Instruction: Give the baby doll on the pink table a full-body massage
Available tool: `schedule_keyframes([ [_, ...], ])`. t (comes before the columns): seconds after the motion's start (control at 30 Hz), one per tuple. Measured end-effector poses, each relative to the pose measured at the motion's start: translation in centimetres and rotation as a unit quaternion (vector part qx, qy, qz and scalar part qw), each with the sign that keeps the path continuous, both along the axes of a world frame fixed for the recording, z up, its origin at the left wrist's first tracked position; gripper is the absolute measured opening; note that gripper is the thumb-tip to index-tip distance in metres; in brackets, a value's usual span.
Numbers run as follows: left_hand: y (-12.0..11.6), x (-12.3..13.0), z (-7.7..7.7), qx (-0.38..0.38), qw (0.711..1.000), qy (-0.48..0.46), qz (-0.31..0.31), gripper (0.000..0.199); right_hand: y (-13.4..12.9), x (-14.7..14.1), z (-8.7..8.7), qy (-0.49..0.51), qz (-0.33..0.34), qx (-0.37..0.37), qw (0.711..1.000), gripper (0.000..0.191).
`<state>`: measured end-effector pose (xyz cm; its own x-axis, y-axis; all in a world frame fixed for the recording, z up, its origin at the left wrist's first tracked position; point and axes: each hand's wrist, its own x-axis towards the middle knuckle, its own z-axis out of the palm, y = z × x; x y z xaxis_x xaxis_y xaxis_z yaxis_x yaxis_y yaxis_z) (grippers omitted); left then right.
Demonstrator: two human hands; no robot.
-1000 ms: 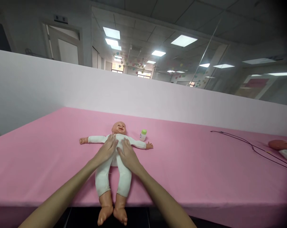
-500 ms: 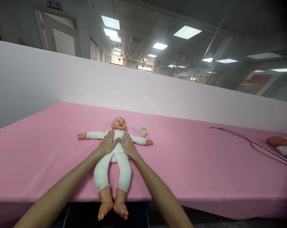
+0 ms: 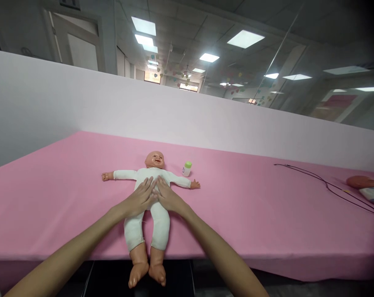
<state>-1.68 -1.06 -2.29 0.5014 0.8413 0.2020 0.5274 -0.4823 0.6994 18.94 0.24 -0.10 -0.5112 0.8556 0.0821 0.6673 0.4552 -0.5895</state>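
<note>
A baby doll (image 3: 140, 175) in a white cloth suit lies on its back on the pink-covered table (image 3: 236, 206), arms spread and feet past the front edge. My left hand (image 3: 141, 199) rests flat on the left side of its belly, fingers stretched up toward the chest. Opposite it, my right hand (image 3: 167, 196) lies on the right side of the belly, fingers also extended. The two hands come together at the middle of the trunk. Beside the doll's head and arm on the right stands a small bottle (image 3: 187, 169) with a green cap.
A thin black cable (image 3: 325, 183) loops across the right part of the table. Part of a second doll (image 3: 372, 193) lies at the far right. A low white wall (image 3: 189, 115) runs behind the table, with glass above it.
Both my hands have slid down from the doll's chest to its belly, and their fingertips have moved closer together. The doll's legs have shifted slightly.
</note>
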Motion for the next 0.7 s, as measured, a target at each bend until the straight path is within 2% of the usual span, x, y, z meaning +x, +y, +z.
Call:
schedule_keyframes([
  [0.1, 2.2, 1.9, 0.3, 0.003, 1.000, -0.001, 0.030, 0.088, 1.9, -0.8, -0.3, -0.015, 0.028, 0.035, 0.999, 0.068],
  [0.3, 7.7, 3.2, -0.9, 0.020, 0.985, 0.032, 0.167, 0.095, 4.9, -1.8, -1.4, -0.008, -0.118, 0.039, 0.992, 0.075],
  [0.37, 8.5, 2.9, -1.4, 0.018, 0.983, 0.033, 0.180, 0.094, 5.1, -1.8, -1.5, 0.007, -0.146, 0.020, 0.989, 0.077],
  [0.5, 8.1, 1.5, -1.8, -0.010, 0.988, 0.023, 0.152, 0.092, 4.3, -1.1, -1.7, 0.038, -0.170, -0.018, 0.985, 0.084],
  [0.7, 3.9, -1.8, -2.7, -0.102, 0.984, -0.108, 0.099, 0.089, 0.7, 0.6, -1.7, 0.047, -0.124, -0.008, 0.991, 0.093],
])
